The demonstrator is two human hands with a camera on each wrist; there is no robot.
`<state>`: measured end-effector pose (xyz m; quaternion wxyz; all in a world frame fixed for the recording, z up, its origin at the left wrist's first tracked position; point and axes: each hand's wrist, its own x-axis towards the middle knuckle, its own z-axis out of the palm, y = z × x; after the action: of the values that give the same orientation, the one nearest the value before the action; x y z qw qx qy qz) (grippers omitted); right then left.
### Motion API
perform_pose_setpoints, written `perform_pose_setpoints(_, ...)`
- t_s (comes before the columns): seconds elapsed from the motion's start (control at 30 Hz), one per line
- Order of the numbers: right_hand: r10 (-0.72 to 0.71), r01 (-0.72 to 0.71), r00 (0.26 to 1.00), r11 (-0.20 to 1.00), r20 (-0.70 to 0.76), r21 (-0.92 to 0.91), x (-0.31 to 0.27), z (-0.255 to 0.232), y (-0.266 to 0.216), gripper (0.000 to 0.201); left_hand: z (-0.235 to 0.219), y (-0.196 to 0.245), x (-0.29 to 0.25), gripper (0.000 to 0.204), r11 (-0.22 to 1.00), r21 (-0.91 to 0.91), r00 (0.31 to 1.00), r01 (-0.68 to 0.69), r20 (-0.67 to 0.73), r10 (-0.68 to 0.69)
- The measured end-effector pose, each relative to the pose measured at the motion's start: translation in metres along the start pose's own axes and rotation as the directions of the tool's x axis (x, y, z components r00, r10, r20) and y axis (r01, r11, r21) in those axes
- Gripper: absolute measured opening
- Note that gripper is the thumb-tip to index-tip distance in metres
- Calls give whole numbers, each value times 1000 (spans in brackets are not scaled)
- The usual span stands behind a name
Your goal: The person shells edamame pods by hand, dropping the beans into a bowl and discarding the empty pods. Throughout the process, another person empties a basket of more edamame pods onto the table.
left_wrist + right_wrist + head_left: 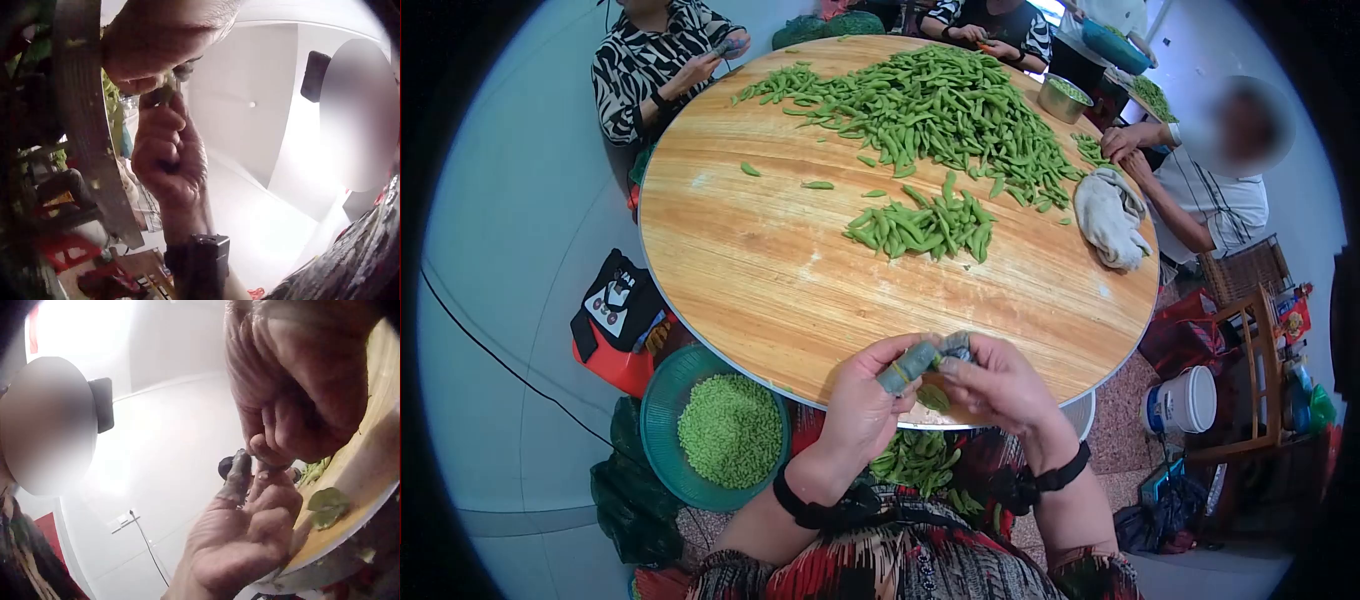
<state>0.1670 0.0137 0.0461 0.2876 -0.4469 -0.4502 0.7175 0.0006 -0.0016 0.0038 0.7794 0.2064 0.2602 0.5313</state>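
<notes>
Both my hands meet at the near edge of the round wooden table [740,270]. My left hand [860,400], its thumb wrapped in grey tape, and my right hand [1000,385] pinch a small green soybean pod [164,94] between their fingertips; most of the pod is hidden by the fingers. In the right wrist view the right hand [300,381] is above and the left hand [244,537] below, fingertips touching. An emptied green pod shell [326,506] lies on the table edge just under the hands. Several more pods [915,460] lie in my lap.
A large pile of pods [940,100] covers the far table, with a small pile [925,228] nearer. A teal basket [662,390] of shelled beans sits low left. A cloth [1110,215], a metal bowl [1063,97] and other seated people ring the table.
</notes>
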Motion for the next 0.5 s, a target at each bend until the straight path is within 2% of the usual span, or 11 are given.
perform_pose_setpoints(0.1,-10,6,996,999,86,48,-14,4,3,21,-3,-6,2,19,997,-57,998,-58,-22,57)
perform_pose_setpoints(0.17,-19,14,994,999,112,43,-16,2,5,25,2,-3,1,11,992,43,991,-122,-50,124)
perform_pose_setpoints(0.2,-15,8,993,998,117,59,-17,3,5,25,3,-4,0,11,991,44,991,-123,-50,125)
perform_pose_setpoints(0.27,-12,3,992,997,122,75,-17,5,6,24,5,-8,-2,18,959,202,967,-201,-113,227)
perform_pose_setpoints(0.33,-106,107,994,994,15,-33,-15,9,7,21,12,-9,-4,21,960,203,969,-193,-113,219)
perform_pose_setpoints(0.37,-108,109,994,994,15,-33,-14,11,9,21,13,-9,-4,25,962,203,971,-184,-114,210)
perform_pose_setpoints(0.4,-189,183,982,973,-30,-142,-12,11,13,20,9,-9,-4,25,962,203,971,-183,-114,209)
perform_pose_setpoints(0.43,-271,247,960,936,-66,-251,-11,11,15,19,1,-8,-3,27,972,152,984,-178,10,179)
perform_pose_setpoints(0.47,-271,247,960,936,-66,-252,-13,11,13,19,-4,-7,-3,29,981,103,979,-166,135,152)
perform_pose_setpoints(0.5,-143,142,988,990,-57,-16,-15,11,9,19,-3,-5,-2,29,981,102,980,-164,134,150)
